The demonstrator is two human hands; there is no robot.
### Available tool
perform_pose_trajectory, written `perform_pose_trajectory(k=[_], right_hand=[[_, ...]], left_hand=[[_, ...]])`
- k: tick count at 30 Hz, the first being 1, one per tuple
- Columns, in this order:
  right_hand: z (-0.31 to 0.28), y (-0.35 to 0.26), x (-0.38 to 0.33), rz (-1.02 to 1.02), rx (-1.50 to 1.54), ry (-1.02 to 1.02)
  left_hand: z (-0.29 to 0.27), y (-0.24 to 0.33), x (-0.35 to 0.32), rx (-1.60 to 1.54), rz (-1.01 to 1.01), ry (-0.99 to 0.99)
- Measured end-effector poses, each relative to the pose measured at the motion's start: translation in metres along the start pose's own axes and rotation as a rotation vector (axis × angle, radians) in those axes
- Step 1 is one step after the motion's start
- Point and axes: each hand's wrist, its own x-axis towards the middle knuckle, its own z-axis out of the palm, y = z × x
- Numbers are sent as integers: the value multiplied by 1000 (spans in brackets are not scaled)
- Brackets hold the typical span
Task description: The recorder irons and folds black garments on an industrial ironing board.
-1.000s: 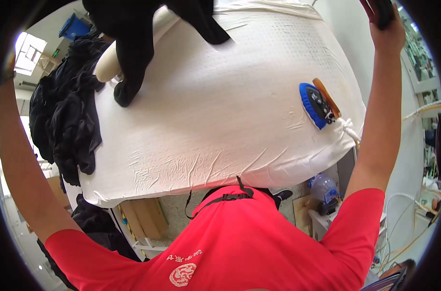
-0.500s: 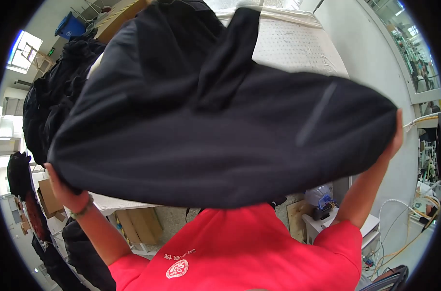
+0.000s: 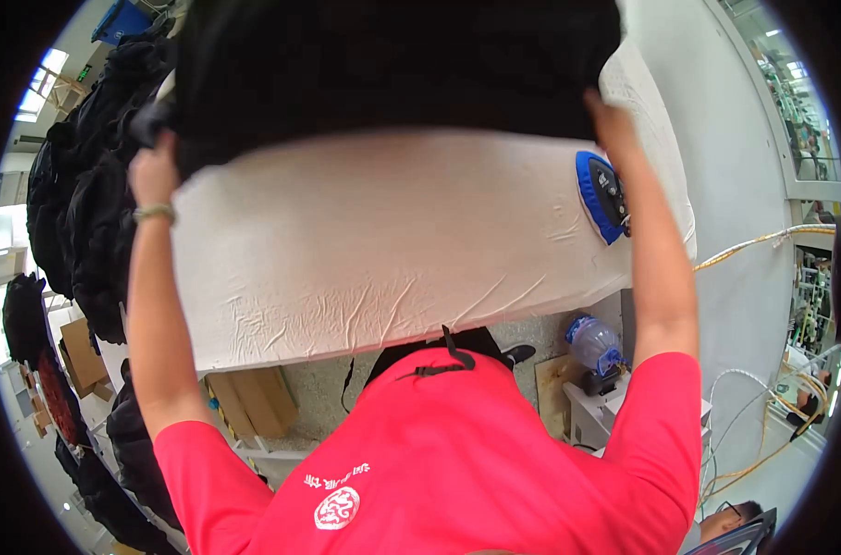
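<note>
A black garment (image 3: pixel 392 69) is stretched between my two hands over the far part of a white padded ironing table (image 3: pixel 374 240). Its near edge is blurred by motion, and its upper part runs out of view. My left hand (image 3: pixel 154 166), with a band at the wrist, is closed on the left corner. At the right corner, my right hand (image 3: pixel 614 129) grips the same cloth. Just below the right hand, partly behind my forearm, rests an iron (image 3: pixel 602 197) with a blue rim and dark body.
Dark garments (image 3: pixel 87 185) are heaped along the table's left side. Flat cardboard (image 3: pixel 254 402) stands beneath the table. A clear plastic bottle (image 3: pixel 596 344) is below its right end. Cables (image 3: pixel 762 242) run in from the right, and part of another person (image 3: pixel 730 520) shows at lower right.
Both hands have moved up and away from me with the black garment. The near part of the white table and the iron have come into view.
</note>
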Motion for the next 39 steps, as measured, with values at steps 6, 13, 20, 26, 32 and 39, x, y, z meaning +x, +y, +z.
perform_pose_trajectory(k=[6,13,20,26,32,39], right_hand=[[47,15,-88,83,157,-77],[6,2,-131,61,268,-66],[4,27,-210,18,179,-82],[66,51,-258,115,70,-133],[73,57,-221,159,-19,-193],[136,5,-41,84,377,-161]], left_hand=[[29,31,-109,-403,-316,-120],[-43,34,-174,-567,-377,-149],[-64,28,-261,-633,-495,-226],[-11,50,-347,-476,-631,-393],[-16,151,-240,-561,-109,-77],[71,343,-1,-530,47,-113]])
